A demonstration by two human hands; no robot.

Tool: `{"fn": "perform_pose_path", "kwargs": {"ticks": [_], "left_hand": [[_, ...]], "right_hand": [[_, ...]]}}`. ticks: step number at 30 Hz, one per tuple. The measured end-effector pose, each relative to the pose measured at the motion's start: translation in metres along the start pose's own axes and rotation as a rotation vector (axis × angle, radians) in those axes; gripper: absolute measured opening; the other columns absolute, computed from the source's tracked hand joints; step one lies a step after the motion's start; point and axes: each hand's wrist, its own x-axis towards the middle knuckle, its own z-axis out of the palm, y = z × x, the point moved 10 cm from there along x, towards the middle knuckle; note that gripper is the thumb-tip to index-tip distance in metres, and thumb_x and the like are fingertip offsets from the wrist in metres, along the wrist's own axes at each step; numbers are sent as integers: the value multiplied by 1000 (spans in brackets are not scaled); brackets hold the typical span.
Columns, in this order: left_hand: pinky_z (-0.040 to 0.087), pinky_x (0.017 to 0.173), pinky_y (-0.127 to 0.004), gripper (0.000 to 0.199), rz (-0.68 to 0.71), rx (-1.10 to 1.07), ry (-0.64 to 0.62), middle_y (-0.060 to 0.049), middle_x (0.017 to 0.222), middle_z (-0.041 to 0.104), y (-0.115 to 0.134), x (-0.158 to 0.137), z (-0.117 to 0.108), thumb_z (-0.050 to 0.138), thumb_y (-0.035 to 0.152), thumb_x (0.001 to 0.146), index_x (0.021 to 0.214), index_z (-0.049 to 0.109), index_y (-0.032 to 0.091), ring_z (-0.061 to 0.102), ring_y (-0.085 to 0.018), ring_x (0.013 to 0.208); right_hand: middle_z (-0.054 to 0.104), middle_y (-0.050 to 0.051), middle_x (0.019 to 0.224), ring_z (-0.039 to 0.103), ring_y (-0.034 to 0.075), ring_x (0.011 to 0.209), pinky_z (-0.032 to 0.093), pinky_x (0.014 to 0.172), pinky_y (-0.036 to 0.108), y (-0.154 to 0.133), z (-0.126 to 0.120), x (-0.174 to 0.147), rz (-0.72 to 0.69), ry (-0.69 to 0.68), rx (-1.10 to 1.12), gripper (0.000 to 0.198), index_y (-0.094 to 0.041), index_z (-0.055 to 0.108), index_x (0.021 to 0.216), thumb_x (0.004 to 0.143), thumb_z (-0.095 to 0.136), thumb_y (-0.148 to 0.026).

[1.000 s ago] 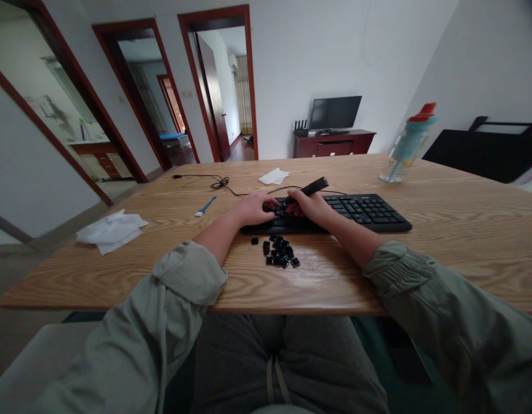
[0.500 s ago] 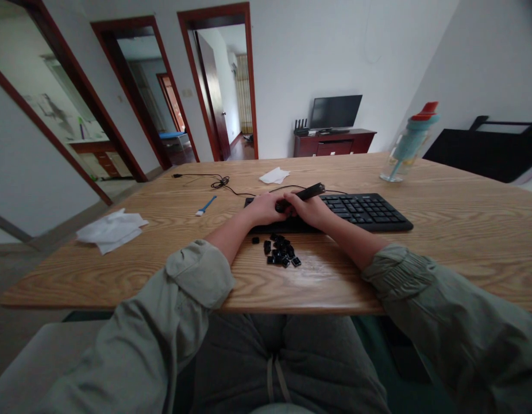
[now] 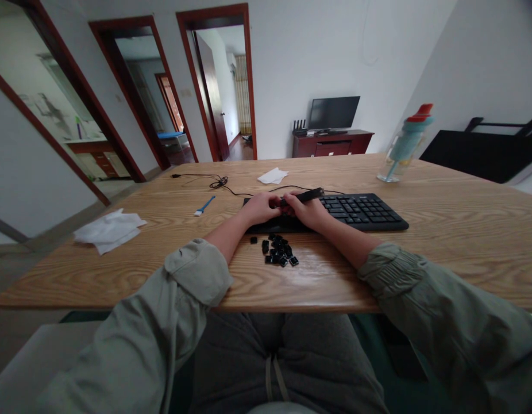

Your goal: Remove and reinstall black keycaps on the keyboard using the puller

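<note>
A black keyboard (image 3: 365, 210) lies on the wooden table in front of me, its left half mostly covered by my hands. In my right hand (image 3: 308, 211) is a thick black pen-shaped tool (image 3: 309, 195), slanted with its back end up to the right. Its working tip is hidden among my fingers. Over the left part of the keyboard, my left hand (image 3: 264, 208) rests with curled fingers close to the tool's lower end; what they grip is hidden. Several loose black keycaps (image 3: 280, 249) lie in a small heap below the keyboard, between my forearms.
A small blue brush (image 3: 204, 206) and white tissues (image 3: 108, 229) lie to the left. Another tissue (image 3: 273, 176) sits behind the keyboard, near its black cable (image 3: 219, 183). A bottle with a red lid (image 3: 404, 144) stands at the back right.
The view has shifted slightly. My left thumb and fingers have moved a little by the tool's lower end, while my right hand keeps its hold on the tool. The keycap heap looks the same.
</note>
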Motion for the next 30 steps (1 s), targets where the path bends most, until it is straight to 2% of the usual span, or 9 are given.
{"fn": "perform_pose_path", "kwargs": {"ticks": [6,13,18,22,26,30], "left_hand": [[51,77,-28,20,5,-32,-9,-3,83,72,1,0,0,62,19,71,87,72,15,62,-15,75],[50,74,-27,21,0,-51,-15,-3,80,71,1,1,1,60,18,72,88,72,14,61,-15,73],[49,71,-26,22,-19,-62,39,-3,80,71,-1,3,-4,57,16,72,88,72,12,61,-14,72],[51,77,-27,25,25,-40,-16,-3,84,73,3,3,-1,55,15,75,91,74,14,63,-15,77],[53,83,-29,40,-20,-80,25,-6,102,74,-7,-4,-17,58,17,74,112,70,14,66,-17,88],[51,91,-32,41,-1,71,3,-5,108,72,-6,-11,-24,59,18,73,112,69,17,64,-20,96]], "right_hand": [[65,3,71,56,13,60,47,58,23,2,1,1,-16,-3,4,33,-18,63,79,92,47,-44],[65,4,73,57,13,64,47,62,24,-2,-1,-2,-24,9,-47,36,-19,62,76,92,47,-48],[64,3,72,58,14,66,47,62,24,-1,-7,-3,-12,77,-15,35,-20,58,73,93,45,-47],[64,2,69,58,13,62,46,59,24,7,-1,-1,19,31,-44,31,-20,59,74,92,47,-43],[65,2,69,56,13,58,45,55,24,9,-14,2,35,112,-17,34,-20,60,76,92,46,-47],[63,2,63,52,12,54,42,52,23,12,-41,6,75,231,53,41,-19,59,73,90,47,-54]]}}
